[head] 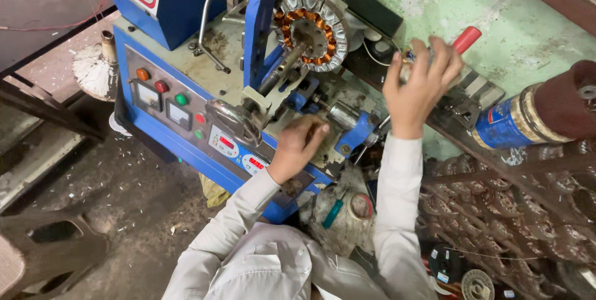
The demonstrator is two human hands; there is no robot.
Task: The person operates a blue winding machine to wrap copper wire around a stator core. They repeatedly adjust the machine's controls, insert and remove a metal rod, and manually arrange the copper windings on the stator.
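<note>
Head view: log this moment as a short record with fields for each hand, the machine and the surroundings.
left hand: left hand rests on the blue machine deck, beside the round handwheel
right hand: right hand grips a red-handled lever
machine: copper-wound stator mounted on a shaft; panel with coloured buttons
surroundings: stators piled at right; tape roll below

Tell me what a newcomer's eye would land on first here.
First, the round stator with copper-coloured windings, mounted on the blue winding machine at top centre. Next, the two hands: the right hand is raised around a red-handled tool, while the left hand rests on the machine's deck beside the control panel with its coloured buttons. At far right lies a big spool on its side.
</note>
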